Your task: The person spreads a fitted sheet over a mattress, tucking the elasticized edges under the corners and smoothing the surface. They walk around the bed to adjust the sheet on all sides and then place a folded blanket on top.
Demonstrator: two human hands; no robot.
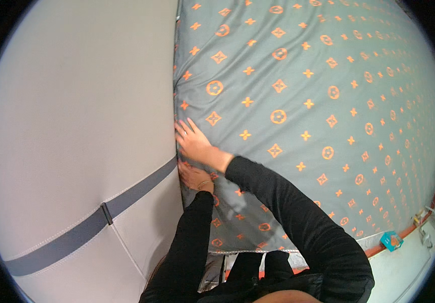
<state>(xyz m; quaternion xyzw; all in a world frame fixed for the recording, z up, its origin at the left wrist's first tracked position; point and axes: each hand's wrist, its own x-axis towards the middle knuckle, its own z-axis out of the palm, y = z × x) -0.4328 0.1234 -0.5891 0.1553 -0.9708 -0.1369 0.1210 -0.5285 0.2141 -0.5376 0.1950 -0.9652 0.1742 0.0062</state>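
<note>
A grey fitted sheet (pixel 278 102) with orange flower and diamond motifs covers a mattress. It meets an upholstered beige headboard (pixel 85 106) on the left. My right hand (pixel 194 142) lies flat on the sheet along this seam, fingers spread, a ring on one finger. Just below it, my left hand (pixel 195 177), with a bracelet at the wrist, presses the sheet's edge. Its fingertips reach into the line between mattress and headboard and are partly hidden. Creases fan out across the sheet from the headboard side.
A dark grey band (pixel 141 189) with a black loop (pixel 106 213) crosses the headboard. On the pale floor (pixel 395 269) at lower right sits a small blue box (pixel 391 241), beside a red-brown strip (pixel 376 250). Dark items crowd the far right edge, too small to tell.
</note>
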